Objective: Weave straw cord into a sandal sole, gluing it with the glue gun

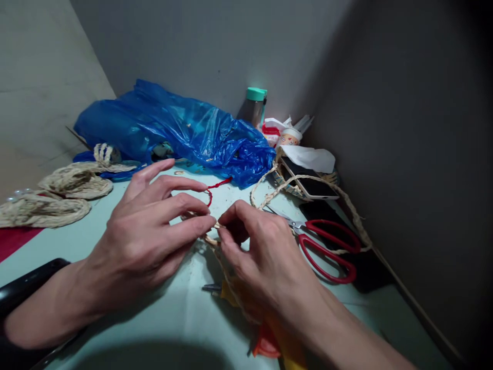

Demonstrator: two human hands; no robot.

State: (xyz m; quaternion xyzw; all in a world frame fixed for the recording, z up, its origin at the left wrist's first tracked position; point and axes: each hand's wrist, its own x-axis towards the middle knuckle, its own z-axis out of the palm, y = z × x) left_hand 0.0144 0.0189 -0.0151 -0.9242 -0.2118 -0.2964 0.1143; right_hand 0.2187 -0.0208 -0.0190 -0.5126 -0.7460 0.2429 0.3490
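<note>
Between my two hands is a pale braided straw cord, held up above the table. My left hand pinches it between thumb and fingertips, the other fingers raised. From the right, my right hand grips the same cord with thumb and forefinger, the fingertips of both hands almost touching. A thin red cord loops beside my left fingertips. Below my right hand lies a yellow tool with a dark tip, partly hidden by my wrist. Red-handled scissors lie right of my right hand.
A crumpled blue plastic bag spreads along the wall. Woven straw pieces lie at left. Behind the scissors are a phone, a paper cup and a green-capped bottle. More braided cord trails along the right.
</note>
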